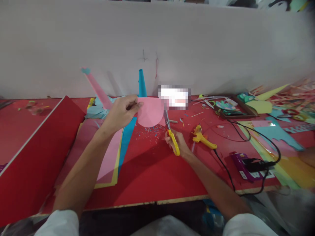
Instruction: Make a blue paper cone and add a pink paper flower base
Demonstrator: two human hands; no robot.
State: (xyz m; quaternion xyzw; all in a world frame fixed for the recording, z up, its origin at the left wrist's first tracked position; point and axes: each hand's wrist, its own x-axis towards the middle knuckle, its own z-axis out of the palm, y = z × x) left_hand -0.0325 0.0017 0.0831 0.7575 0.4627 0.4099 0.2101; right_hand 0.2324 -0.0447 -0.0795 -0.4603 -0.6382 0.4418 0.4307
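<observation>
My left hand pinches the left edge of a pink sheet of paper, which is held up above the table. The sheet has a rounded lower edge. My right hand is closed round the yellow handles of a pair of scissors. Their blades point upward at the right edge of the pink paper, where a strip seems to hang apart. Whether the blades are open or closed I cannot make out. Small paper scraps lie on the red table below.
Right of my hand lie a yellow glue gun and a purple power strip with black cables. A tray of cut paper is behind them. Paper cones, one blue and one pink, stand near the wall. A red divider rises at left.
</observation>
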